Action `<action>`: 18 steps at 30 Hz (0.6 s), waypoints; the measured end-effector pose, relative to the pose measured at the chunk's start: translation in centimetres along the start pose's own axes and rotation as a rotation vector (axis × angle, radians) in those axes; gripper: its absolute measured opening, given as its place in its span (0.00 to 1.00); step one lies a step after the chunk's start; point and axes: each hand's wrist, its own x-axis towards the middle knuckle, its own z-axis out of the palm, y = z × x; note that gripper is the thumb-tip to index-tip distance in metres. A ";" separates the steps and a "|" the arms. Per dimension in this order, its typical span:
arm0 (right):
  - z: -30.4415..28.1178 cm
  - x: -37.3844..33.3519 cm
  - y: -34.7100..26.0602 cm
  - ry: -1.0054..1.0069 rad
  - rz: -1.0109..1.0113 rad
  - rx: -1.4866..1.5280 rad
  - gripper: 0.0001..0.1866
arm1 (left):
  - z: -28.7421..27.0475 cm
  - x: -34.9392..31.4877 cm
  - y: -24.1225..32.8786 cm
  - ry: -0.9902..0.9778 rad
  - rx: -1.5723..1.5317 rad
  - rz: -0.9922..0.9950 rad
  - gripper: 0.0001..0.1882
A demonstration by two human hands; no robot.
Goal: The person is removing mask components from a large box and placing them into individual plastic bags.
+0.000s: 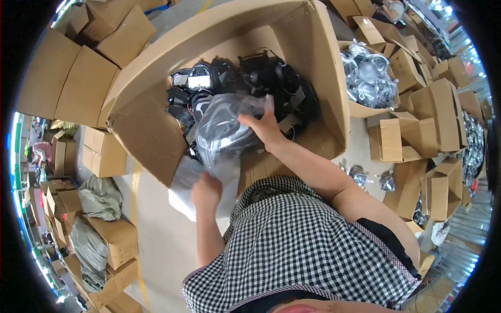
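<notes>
My right hand (265, 127) grips the top of a clear bagged black part (223, 130), steadying it over the big cardboard box (323, 68). My left hand (206, 190) pinches the loose bag end (195, 182) below, holding it taut.
</notes>
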 end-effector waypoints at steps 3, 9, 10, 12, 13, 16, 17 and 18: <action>-1.6 -0.3 0.5 0.058 -0.003 -0.097 0.64 | 4.5 -0.8 -1.7 -0.269 -0.546 0.181 0.13; -2.6 -4.6 -2.8 -0.116 0.070 0.196 0.41 | 2.2 -1.4 -4.7 -0.015 -1.229 -0.160 0.18; -2.6 -5.1 -3.6 -0.079 0.111 0.312 0.33 | 1.8 -1.3 -5.0 0.016 -1.378 -0.116 0.18; -2.8 -6.0 -4.4 -0.029 0.208 0.399 0.18 | 0.3 -1.8 -3.6 -0.086 -1.898 -0.207 0.16; -2.9 -6.6 -4.7 -0.009 0.265 0.365 0.10 | -0.2 -1.8 -3.0 -0.149 -2.068 -0.313 0.16; -6.0 -8.1 -3.3 -0.326 0.352 0.051 0.08 | 0.0 -1.3 -3.6 -0.351 -2.303 -0.321 0.15; -6.7 -9.0 -3.7 -0.368 0.383 -0.026 0.10 | 0.1 -1.3 -4.1 -0.370 -2.297 -0.304 0.15; -7.5 -10.0 -4.2 -0.356 0.369 -0.024 0.10 | 0.3 -1.3 -4.6 -0.419 -2.166 -0.129 0.17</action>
